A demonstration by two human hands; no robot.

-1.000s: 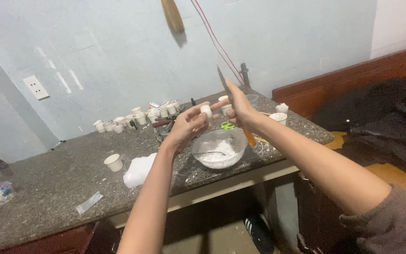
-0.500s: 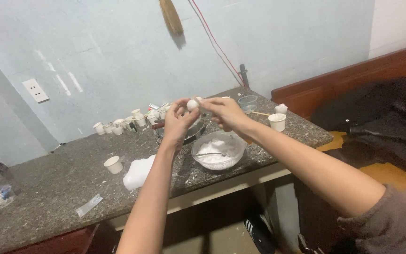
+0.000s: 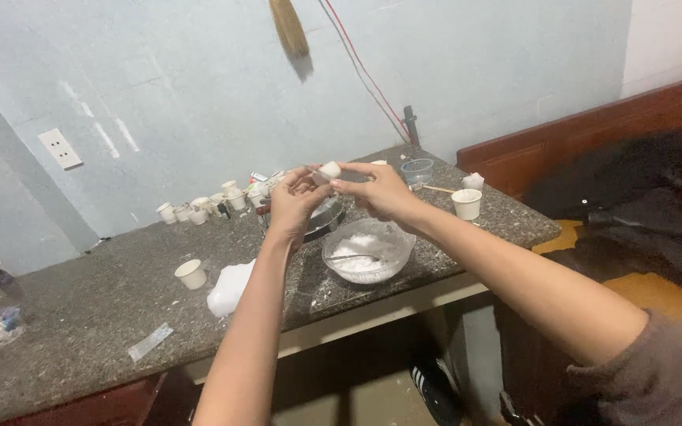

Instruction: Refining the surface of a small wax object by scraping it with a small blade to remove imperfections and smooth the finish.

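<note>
There is one view only — the camera sits on the person's head and looks forward and down along both arms. It faces the worktop (image 3: 80, 315) and the blue wall (image 3: 199, 95) behind it. The hands are near; the wall is farther away.

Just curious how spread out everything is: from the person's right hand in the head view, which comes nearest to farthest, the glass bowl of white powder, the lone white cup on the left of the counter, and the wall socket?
Measured from the right hand:
1. Glass bowl of white powder, just below the hand.
2. Lone white cup, left along the counter.
3. Wall socket, far left on the wall.
</note>
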